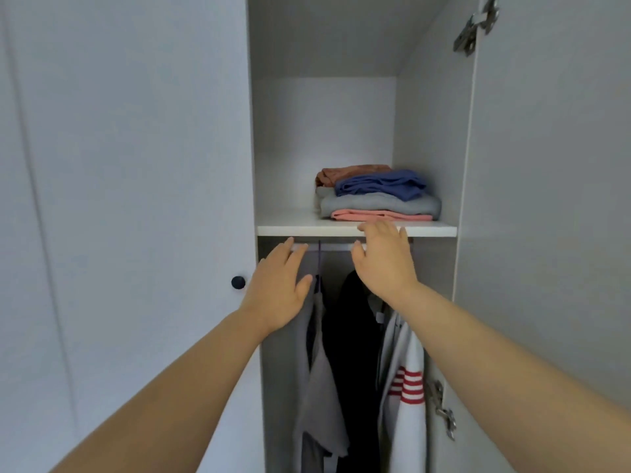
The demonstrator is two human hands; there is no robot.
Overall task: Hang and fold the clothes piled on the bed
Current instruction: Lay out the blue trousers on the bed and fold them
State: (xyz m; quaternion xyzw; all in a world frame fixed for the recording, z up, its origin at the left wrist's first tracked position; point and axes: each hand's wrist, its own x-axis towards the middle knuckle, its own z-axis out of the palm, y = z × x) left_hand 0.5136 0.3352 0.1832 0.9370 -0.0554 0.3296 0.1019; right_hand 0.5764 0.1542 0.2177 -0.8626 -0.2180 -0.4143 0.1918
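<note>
A stack of folded clothes (379, 196), brown, blue, grey and pink, lies on the white wardrobe shelf (293, 229). Both my hands are raised in front of the shelf's edge with fingers straight and nothing in them. My right hand (384, 259) hovers just below the pink garment, its fingertips at the shelf's front edge. My left hand (278, 288) is lower and to the left, in front of the hanging rail. Under the shelf hang a grey garment (319, 363), a black one (355, 336) and a white one with red stripes (409, 387).
The closed left wardrobe door (136, 199) carries a dark round knob (238, 282). The right door (553, 199) stands open, with metal hinges at top (476, 23) and lower down (444, 409). The shelf's left half is bare.
</note>
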